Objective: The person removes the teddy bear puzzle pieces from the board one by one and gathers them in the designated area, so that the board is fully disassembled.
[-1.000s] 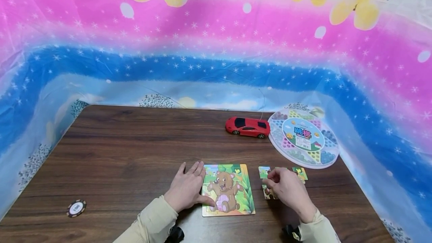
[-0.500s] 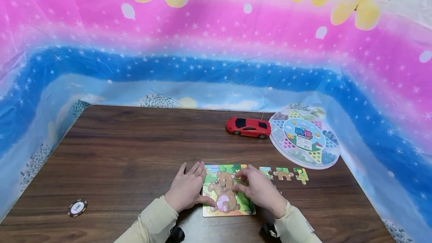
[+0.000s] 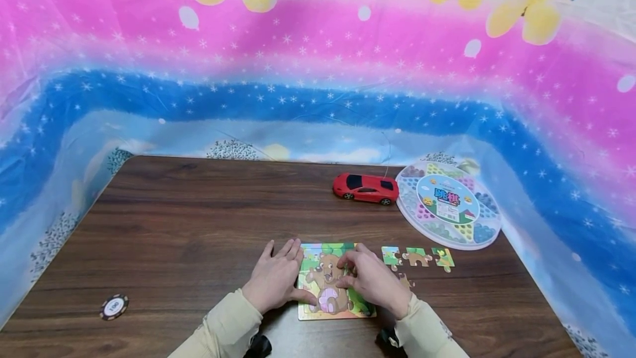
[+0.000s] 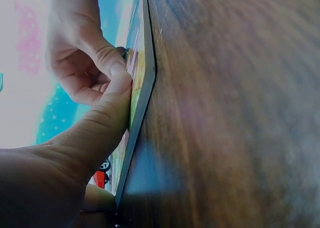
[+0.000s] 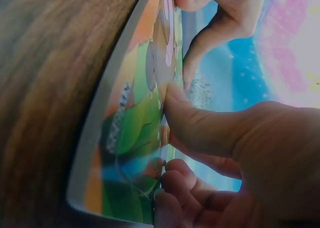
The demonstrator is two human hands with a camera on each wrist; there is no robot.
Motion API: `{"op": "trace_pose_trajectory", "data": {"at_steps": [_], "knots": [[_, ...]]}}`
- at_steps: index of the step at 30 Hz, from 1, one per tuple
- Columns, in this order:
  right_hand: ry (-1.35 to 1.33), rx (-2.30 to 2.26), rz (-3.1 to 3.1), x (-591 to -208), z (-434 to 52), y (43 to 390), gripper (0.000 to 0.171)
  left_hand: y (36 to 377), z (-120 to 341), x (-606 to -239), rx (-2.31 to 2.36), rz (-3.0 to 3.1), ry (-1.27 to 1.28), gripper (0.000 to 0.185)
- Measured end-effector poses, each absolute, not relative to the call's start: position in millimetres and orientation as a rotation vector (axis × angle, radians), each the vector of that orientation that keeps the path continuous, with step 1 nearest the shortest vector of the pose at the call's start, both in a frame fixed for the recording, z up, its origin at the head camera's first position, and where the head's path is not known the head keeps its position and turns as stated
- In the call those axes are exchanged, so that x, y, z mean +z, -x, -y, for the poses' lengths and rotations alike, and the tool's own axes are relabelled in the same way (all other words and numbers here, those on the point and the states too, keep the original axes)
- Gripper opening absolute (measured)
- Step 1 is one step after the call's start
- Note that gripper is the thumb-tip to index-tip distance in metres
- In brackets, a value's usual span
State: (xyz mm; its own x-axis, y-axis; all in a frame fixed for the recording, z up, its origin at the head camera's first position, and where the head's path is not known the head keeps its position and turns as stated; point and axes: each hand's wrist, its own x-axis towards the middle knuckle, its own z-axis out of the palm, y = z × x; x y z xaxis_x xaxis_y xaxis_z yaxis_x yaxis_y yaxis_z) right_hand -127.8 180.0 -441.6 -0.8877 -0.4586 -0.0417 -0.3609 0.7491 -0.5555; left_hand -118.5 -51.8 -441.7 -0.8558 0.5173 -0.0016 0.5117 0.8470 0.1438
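Bear puzzle (image 3: 328, 293) lies flat on brown table (image 3: 218, 203). Left hand (image 3: 275, 276) at its 9 o'clock, fingers spread wide, thumb on top. Right hand (image 3: 376, 282) over 3 o'clock side, fingers bent, thumb touching puzzle; cannot tell if piece pinched. Loose pieces (image 3: 418, 257) near 2–3 o'clock. Red car (image 3: 365, 188) toward 1, round game box (image 3: 447, 203) toward 2.

Play corner: toy car (image 3: 365, 188), cartoon drape (image 3: 318, 54)
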Motion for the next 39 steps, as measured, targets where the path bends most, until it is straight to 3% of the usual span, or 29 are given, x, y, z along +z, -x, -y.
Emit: {"op": "trace_pose_trajectory", "data": {"at_steps": [15, 39], "knots": [[0.74, -0.769, -2.642, -434, -181, 132, 0.02, 120, 51, -444, 0.242, -2.958, -0.819, 0.109], [0.558, -0.692, -2.71, -431, -167, 127, 0.025, 120, 52, -444, 0.197, -2.984, -0.838, 0.109]]}}
